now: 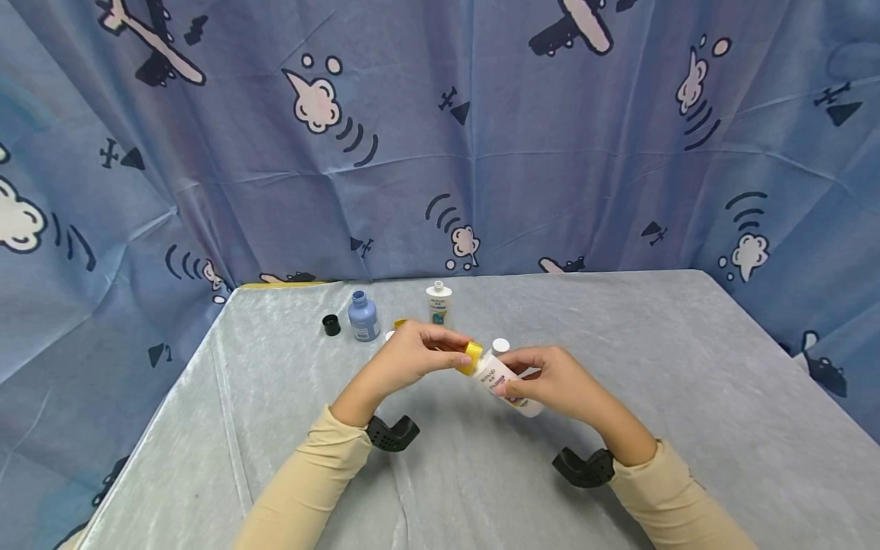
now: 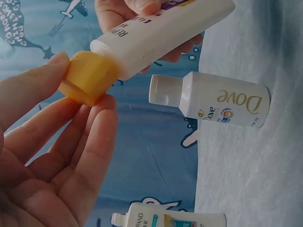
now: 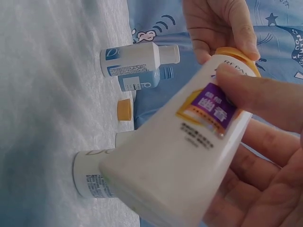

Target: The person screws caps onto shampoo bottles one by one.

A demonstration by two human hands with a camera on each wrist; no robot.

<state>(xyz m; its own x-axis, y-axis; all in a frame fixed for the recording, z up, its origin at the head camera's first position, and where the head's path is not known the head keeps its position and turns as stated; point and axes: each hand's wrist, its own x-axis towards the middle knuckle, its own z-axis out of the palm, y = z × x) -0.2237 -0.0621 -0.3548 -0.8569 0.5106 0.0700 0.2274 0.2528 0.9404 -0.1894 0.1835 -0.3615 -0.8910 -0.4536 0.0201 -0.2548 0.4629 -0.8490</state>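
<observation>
My right hand (image 1: 560, 382) grips a white shampoo bottle (image 3: 165, 156) with a purple label, tilted so that its top points up and to the left. At its neck end my left hand (image 1: 412, 355) pinches a yellow cap (image 2: 87, 75) between thumb and fingers. In the head view a short stretch of white neck shows between cap and shoulder. Both hands are raised over the table's middle. Close behind the held bottle stands a white Dove bottle (image 2: 227, 101), of which mostly the white cap (image 1: 500, 346) shows from the head.
Farther back an uncapped white bottle (image 1: 438, 304) stands upright. To the left are an uncapped blue bottle (image 1: 363, 319) and a black cap (image 1: 331, 325). A second yellow cap (image 3: 124, 109) lies on the grey cloth (image 1: 309, 473). Another white bottle (image 3: 135, 57) stands near the blue one. A patterned curtain (image 1: 412, 153) hangs behind.
</observation>
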